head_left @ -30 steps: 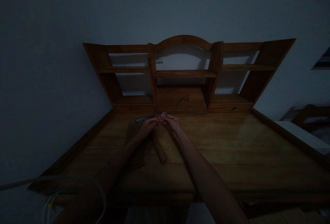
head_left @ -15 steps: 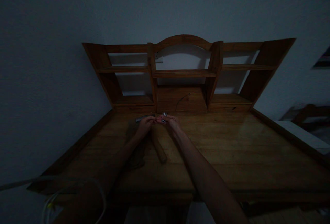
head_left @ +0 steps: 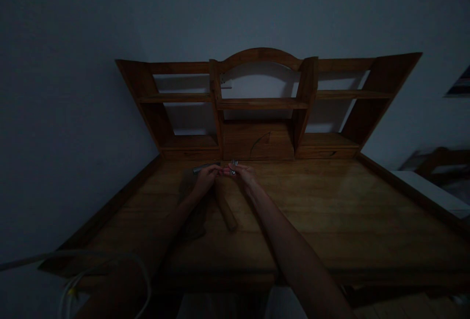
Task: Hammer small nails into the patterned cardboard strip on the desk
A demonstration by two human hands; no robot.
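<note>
My right hand is closed around a small shiny metal piece with bright ridges, which stands up between thumb and fingers. My left hand meets it from the left, its fingers pinched together close to my right fingertips; what they hold, if anything, is too small and dark to make out. Behind the left hand lies a grey metal bar, partly covered by it. A round wooden handle rests on the desk just below the hands, its upper end hidden; I cannot tell whether it joins the bar.
The wooden desk top spreads to both sides, with raised side edges. A wooden shelf unit stands along its back against the wall. A pale looped cable hangs at lower left. To the right is a white surface.
Both hands stay almost in place over the desk. The shiny metal piece seems slightly turned in my right fingers. The view has shifted very slightly.
</note>
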